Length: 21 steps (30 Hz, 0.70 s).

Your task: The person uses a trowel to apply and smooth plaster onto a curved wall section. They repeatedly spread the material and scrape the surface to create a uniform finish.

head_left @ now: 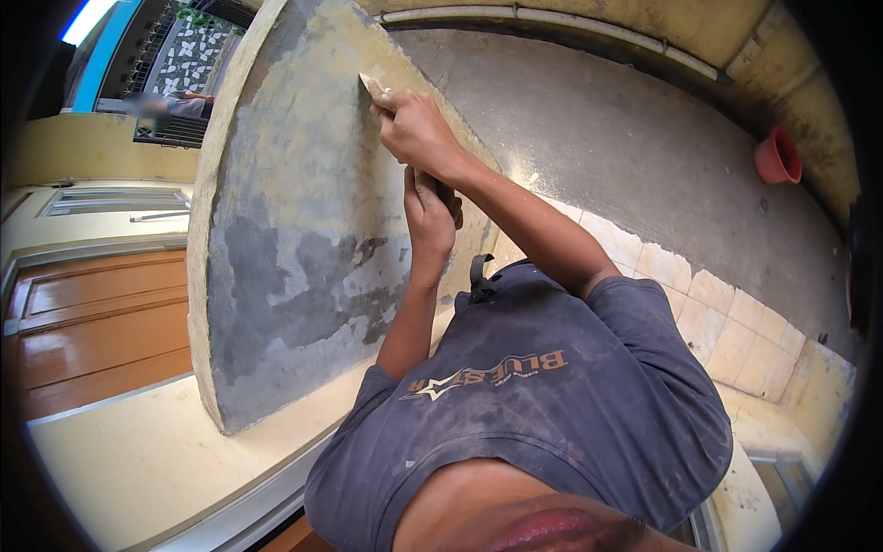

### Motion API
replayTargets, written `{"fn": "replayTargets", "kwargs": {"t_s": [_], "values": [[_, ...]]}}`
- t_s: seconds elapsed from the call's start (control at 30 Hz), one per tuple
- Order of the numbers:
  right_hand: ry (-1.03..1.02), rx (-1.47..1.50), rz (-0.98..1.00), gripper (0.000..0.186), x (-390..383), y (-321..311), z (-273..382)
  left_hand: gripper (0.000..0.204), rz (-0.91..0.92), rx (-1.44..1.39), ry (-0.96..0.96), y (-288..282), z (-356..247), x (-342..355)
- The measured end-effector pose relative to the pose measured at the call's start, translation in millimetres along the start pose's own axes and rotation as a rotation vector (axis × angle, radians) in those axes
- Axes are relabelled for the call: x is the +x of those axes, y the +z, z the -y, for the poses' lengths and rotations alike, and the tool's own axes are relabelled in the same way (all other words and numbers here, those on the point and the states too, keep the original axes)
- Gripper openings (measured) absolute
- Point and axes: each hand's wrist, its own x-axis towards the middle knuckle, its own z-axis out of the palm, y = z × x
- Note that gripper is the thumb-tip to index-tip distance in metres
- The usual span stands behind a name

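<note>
A patchy grey and yellowish plastered wall panel [294, 156] rises in front of me, its lower part darker grey. High on it, my right hand [416, 133] is closed round a putty knife [371, 85], whose pale, coated blade lies against the surface. Whitish paste clings near the fingers. Just below, my left hand [430, 219] is closed on a dark object [448, 195], mostly hidden by the fingers; its kind does not show.
A red bucket [778, 156] stands at far right on the grey concrete floor [589, 120]. Pale tiles [708, 294] border the concrete. A pipe [552, 18] runs along the far wall. At left are a brown wooden door [110, 322] and, beyond a railing, another person [184, 106].
</note>
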Motion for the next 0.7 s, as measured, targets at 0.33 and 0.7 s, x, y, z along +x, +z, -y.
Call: {"fn": "replayTargets", "kwargs": {"t_s": [0.33,0.7], "values": [[0.127,0.031,0.165,0.033,-1,-14,10,0.040,0.017,-0.050,0.123,4,8,-4],[0.080,0.020,0.050,0.031,12,-8,4,0.041,0.036,0.036,0.086,7,-3,14]]}}
